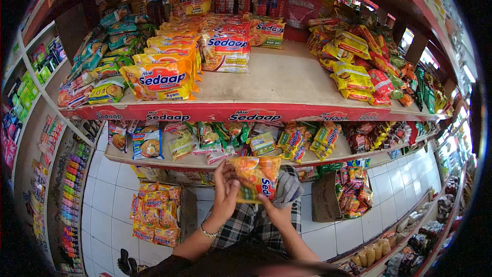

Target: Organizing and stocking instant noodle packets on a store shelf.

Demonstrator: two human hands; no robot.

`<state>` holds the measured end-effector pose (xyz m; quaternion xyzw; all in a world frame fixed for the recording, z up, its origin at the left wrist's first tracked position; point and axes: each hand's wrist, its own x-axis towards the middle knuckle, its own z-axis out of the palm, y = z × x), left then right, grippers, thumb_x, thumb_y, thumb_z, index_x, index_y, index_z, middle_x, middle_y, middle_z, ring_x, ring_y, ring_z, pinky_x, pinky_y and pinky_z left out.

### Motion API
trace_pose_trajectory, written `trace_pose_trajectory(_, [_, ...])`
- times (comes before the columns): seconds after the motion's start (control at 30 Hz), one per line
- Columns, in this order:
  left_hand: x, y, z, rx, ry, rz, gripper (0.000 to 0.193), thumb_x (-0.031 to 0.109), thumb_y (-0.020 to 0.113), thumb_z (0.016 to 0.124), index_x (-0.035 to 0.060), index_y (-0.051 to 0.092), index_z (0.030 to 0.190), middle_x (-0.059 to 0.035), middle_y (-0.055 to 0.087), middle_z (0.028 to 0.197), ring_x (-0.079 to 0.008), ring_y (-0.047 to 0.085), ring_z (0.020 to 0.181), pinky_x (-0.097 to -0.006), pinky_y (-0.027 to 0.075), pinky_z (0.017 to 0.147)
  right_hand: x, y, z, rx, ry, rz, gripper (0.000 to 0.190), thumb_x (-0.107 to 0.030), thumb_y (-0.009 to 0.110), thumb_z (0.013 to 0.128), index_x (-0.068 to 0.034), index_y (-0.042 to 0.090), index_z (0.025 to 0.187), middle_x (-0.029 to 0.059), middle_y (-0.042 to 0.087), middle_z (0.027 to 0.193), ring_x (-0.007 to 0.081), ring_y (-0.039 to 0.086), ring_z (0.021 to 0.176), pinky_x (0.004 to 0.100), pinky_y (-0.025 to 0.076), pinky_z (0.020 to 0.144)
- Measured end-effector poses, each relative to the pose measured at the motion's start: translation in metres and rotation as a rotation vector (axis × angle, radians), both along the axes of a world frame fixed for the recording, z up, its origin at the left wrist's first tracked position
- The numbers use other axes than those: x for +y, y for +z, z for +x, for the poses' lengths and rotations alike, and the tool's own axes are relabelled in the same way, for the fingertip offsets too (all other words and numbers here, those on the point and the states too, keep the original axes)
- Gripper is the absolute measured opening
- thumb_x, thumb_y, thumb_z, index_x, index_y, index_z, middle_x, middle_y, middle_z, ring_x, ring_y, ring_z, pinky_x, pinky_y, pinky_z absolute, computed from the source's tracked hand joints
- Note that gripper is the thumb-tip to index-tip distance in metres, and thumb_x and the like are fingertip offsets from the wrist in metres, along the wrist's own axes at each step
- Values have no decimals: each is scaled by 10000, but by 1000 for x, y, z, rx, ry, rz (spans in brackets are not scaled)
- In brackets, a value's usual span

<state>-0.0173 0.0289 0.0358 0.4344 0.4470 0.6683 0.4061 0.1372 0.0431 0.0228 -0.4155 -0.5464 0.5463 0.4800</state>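
Note:
My left hand holds the left edge of an orange and yellow packet of Mie Sedaap instant noodles, turned sideways above my lap. At the packet's lower right, my right hand grips its edge and also has a grey cloth by it. On the shelf in front, orange noodle packets stand in a row at the left. Beside them are white and red noodle packets and a green and orange packet.
The red shelf edge runs across in front of me. Yellow noodle packets lie piled at its right. A lower shelf holds mixed packets. Cardboard boxes of packets stand on the tiled floor, left and right.

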Motion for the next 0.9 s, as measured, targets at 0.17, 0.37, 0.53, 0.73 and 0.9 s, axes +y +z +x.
trace_pose_trajectory(0.17, [-8,-1,30,57,-52,120,938,424,626,784,100,-20,1383,-104,171,1366,-217,218,1262,-394,214,1029,-2,-5,-4,-357,-89,330,585,4,625,730,54,376,1257,192,455,1238,291,473,1113,336,381,914])
trace_pose_trajectory(0.37, [-14,-87,3,-236,-247,43,930,598,523,772,14,120,1372,-127,306,1331,-215,306,1237,-345,244,1031,-28,-15,-41,-727,11,570,559,-164,508,779,-39,367,1305,220,336,1340,414,341,1211,477,276,990])
trace_pose_trajectory(0.53, [-22,-129,17,-117,-322,-258,839,557,499,811,13,174,1359,-121,356,1316,-200,337,1223,-343,259,1027,-21,2,-30,-805,-74,1000,378,-335,492,821,-117,540,1126,149,422,1277,432,354,1186,527,243,984])
trace_pose_trajectory(0.73, [-25,-32,23,-363,-341,-34,850,657,360,809,28,197,1359,-112,329,1355,-233,358,1230,-376,275,1033,-3,-7,-20,-392,-32,691,583,-227,445,766,-25,367,1308,251,208,1395,447,186,1274,514,120,1037])
trace_pose_trajectory(0.9, [-22,-13,5,-330,-290,7,826,637,365,821,2,235,1334,-122,356,1335,-229,375,1216,-358,297,1018,-37,-9,-36,-463,104,547,600,-275,511,742,-102,377,1300,222,226,1392,469,183,1268,529,121,1035])
